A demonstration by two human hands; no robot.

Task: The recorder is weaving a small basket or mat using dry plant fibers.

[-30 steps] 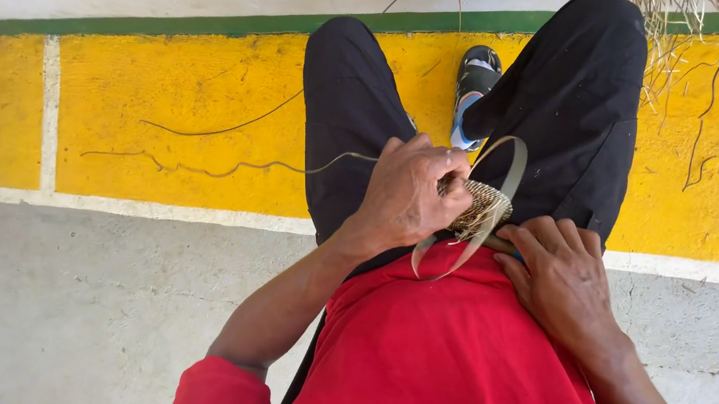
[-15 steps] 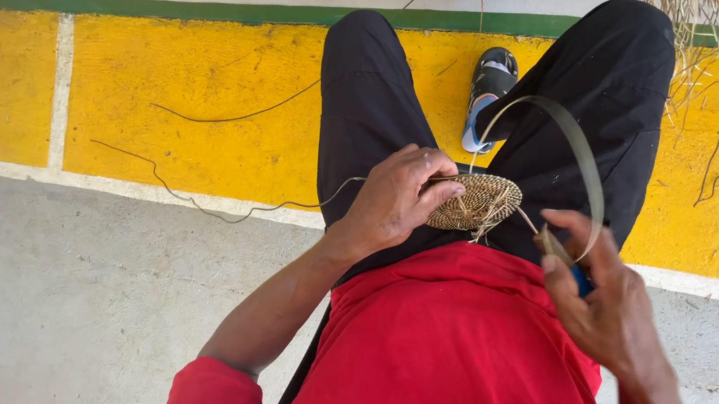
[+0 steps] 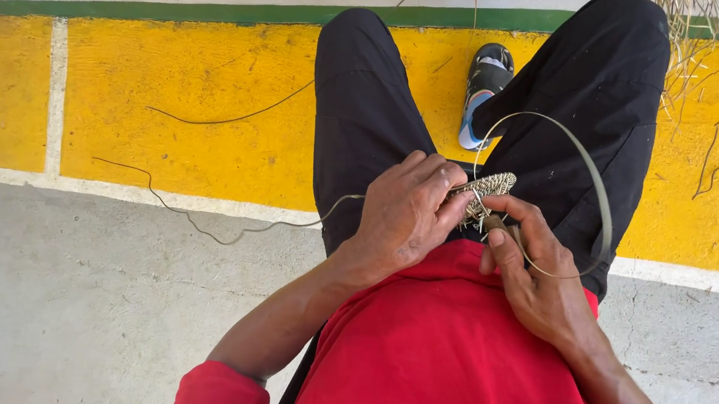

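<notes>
From the head camera, the left hand (image 3: 403, 216) clasps a small woven piece (image 3: 485, 189) above the lap, hiding most of it. Just beside it, the right hand (image 3: 532, 271) pinches a looping flat strip (image 3: 599, 198). Beyond, a sandal (image 3: 485, 85) rests on the yellow floor band (image 3: 163, 107), with loose fibres (image 3: 234, 115) left of the woven piece.

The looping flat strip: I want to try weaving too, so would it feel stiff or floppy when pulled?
The strip probably feels springy: it arcs unsupported from the right hand. Likely light, being thin.
</notes>
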